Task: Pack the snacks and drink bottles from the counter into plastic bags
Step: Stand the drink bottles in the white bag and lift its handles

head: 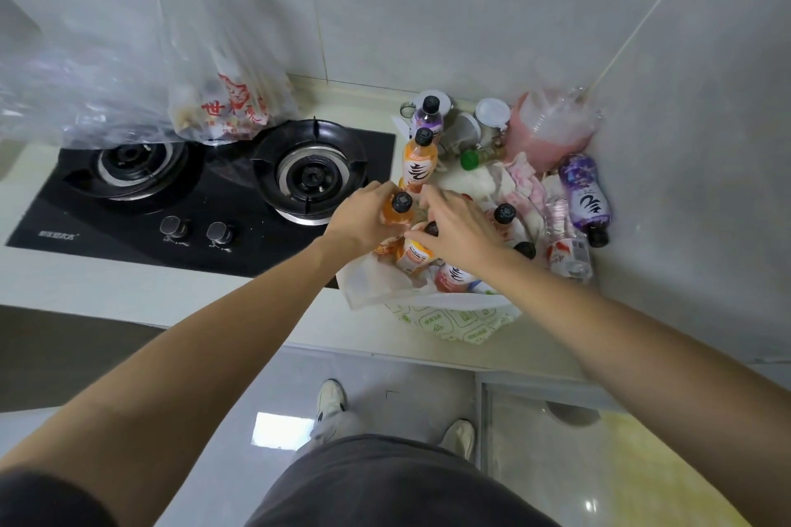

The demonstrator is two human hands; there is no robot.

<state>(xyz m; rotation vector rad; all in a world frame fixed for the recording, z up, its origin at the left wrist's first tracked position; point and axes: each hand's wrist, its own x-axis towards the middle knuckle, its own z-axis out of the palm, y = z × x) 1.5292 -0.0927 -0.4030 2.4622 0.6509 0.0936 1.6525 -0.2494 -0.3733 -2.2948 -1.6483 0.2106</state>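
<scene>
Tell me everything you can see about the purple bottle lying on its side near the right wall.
The purple bottle looks like clear plastic holding purple drink, wrapped in a purple label with white brush-style characters. Its black cap points toward the person. It lies on its side at the right edge of the clutter, close to the wall, its far end near the pink container. A crumpled clear bottle lies against it. Neither hand touches it.

Upright bottles [420, 158] and cups [492, 112] crowd the counter [239, 304] corner by the wall. The stove [205, 193] to the left lies low. A clear hanging bag [128, 56] blocks the space above it.
</scene>
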